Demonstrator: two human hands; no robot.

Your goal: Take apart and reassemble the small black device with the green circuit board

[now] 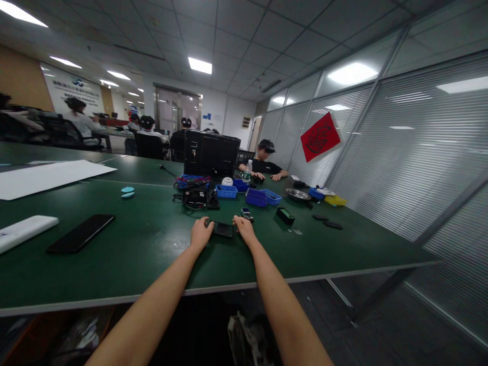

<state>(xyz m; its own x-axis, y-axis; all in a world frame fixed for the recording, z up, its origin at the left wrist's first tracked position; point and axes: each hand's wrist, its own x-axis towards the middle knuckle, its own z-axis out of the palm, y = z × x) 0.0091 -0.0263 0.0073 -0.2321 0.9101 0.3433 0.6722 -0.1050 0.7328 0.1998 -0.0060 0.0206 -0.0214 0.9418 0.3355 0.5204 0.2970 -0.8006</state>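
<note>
Both my arms reach out over a green table [125, 254]. A small flat black device [222, 229] lies between my hands. My left hand [201, 233] grips its left end with curled fingers. My right hand [243, 228] holds its right end the same way. Just behind my right hand sits a small dark part with a blue face [246, 213]. A black box [285, 216] stands a little to the right.
Blue bins [226, 191] and a circuit assembly [196, 199] sit behind the device, with a black case [211, 153] further back. A black phone [81, 233] and white block [23, 230] lie left. A person [266, 163] sits across the table; others sit far left.
</note>
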